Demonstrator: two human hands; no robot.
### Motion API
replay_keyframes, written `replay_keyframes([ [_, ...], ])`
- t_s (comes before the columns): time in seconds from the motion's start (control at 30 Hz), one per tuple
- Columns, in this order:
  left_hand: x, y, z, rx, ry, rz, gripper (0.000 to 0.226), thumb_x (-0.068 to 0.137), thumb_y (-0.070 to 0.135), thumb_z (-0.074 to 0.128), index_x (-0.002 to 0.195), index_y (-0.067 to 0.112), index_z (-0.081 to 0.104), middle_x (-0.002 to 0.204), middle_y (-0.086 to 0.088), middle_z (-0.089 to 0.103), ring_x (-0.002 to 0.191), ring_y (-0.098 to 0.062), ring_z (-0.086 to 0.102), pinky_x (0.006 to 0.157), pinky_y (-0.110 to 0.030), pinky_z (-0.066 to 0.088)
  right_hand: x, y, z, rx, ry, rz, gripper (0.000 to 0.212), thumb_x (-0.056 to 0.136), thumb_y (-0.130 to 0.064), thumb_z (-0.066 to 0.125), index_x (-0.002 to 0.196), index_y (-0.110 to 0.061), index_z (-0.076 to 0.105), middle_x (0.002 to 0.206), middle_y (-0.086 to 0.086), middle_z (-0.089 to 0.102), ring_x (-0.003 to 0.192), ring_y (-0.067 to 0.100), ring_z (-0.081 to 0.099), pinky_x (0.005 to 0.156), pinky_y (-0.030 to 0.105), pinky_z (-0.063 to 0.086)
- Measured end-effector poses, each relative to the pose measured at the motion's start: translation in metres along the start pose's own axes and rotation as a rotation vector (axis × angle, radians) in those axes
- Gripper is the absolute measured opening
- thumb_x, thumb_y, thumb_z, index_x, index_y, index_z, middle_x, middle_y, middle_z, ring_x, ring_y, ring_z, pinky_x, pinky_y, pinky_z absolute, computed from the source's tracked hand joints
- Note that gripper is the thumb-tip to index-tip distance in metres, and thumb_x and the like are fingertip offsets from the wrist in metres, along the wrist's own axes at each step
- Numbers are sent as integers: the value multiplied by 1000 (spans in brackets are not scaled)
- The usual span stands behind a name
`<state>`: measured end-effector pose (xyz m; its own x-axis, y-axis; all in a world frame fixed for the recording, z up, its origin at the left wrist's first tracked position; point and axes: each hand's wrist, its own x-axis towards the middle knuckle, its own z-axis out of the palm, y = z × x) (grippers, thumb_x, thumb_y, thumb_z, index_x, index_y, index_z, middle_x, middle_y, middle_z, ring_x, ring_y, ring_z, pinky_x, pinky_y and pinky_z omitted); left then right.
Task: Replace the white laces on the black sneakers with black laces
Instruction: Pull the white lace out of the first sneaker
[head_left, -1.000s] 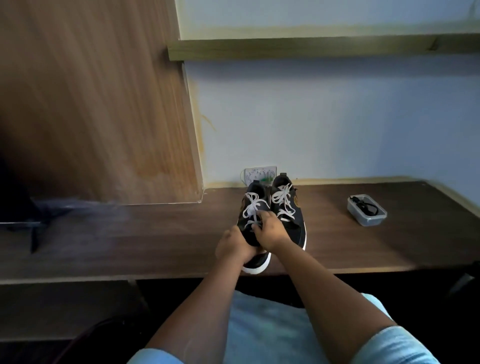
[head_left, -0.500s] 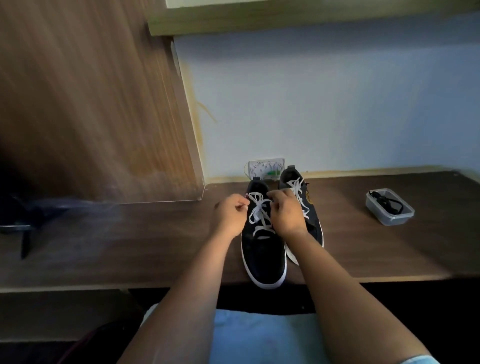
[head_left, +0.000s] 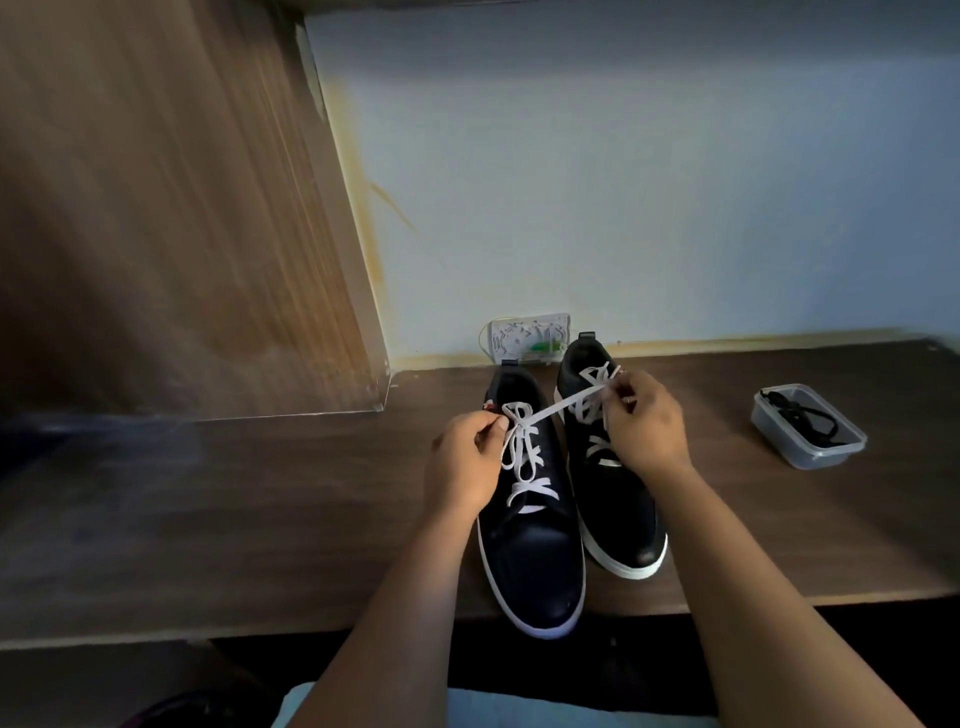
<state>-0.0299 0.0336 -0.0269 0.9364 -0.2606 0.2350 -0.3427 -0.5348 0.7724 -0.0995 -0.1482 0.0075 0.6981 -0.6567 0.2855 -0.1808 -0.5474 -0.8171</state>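
Observation:
Two black sneakers with white soles stand side by side on the dark wooden desk (head_left: 260, 519), toes toward me. The left sneaker (head_left: 535, 551) carries a white lace (head_left: 522, 457) with its bow pulled apart. My left hand (head_left: 460, 465) pinches one end of that lace at the shoe's left side. My right hand (head_left: 644, 426) pinches the other end, drawn taut to the right over the right sneaker (head_left: 618, 514), which is also laced in white. Black laces (head_left: 800, 418) lie in a clear plastic container (head_left: 831, 452) at the right.
A white wall socket (head_left: 524, 338) sits on the wall just behind the shoes. A wooden panel (head_left: 171, 208) rises at the left, a pale wall behind. The desk's front edge runs just below the left sneaker's toe, with my lap beneath it.
The view has tilted down and closer. My hands have moved apart, the right one drawing the lace end out to the right, so the left sneaker's bow has come undone.

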Motion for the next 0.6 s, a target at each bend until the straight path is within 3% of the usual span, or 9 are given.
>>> replay_keyframes([
  [0.13,-1,1,-2,3,5,-3,31,96,47,47,79,26,62,74,8,59,68,-13,56,56,-28,41,14,22,-24,255,296,407,9,94,-19,50,98,-16,58,99,10,64,85,25,58,73,34,45],
  [0.2,-4,1,-4,-11,-16,-15,29,93,51,51,90,27,68,84,9,64,75,-11,60,65,-29,49,20,29,-44,336,432,531,14,95,-20,50,104,-14,58,115,13,63,94,25,58,82,36,45],
  [0.27,-6,1,-5,-40,-10,-29,27,91,48,57,96,26,71,88,10,67,77,-6,61,68,-26,49,18,31,-54,177,443,580,28,98,-28,48,117,-10,56,124,13,59,104,28,56,85,34,41],
  [0.33,-7,1,-7,-46,-5,-37,20,90,43,61,92,26,71,83,11,65,71,-1,57,65,-21,45,9,23,-51,-64,303,492,35,96,-28,52,126,-11,53,132,13,51,117,34,49,91,37,41],
  [0.43,-8,3,-8,-46,-1,-20,15,91,35,62,85,22,69,83,9,62,74,-7,57,68,-24,45,-8,1,-30,-298,201,189,42,91,-20,59,130,-11,49,136,18,41,122,38,37,97,46,38],
  [0.53,-9,7,-14,-68,22,-5,15,95,29,58,93,17,67,94,5,61,83,-12,59,73,-27,46,-20,-19,-3,-314,69,-193,23,87,-21,62,110,-18,66,117,9,55,108,35,42,85,40,36],
  [0.6,-10,9,-18,-79,21,-2,16,96,27,55,96,14,66,95,3,59,84,-14,58,73,-28,45,-30,-27,12,-334,-66,-316,14,88,-30,64,100,-27,71,113,-3,56,109,27,39,82,35,32],
])
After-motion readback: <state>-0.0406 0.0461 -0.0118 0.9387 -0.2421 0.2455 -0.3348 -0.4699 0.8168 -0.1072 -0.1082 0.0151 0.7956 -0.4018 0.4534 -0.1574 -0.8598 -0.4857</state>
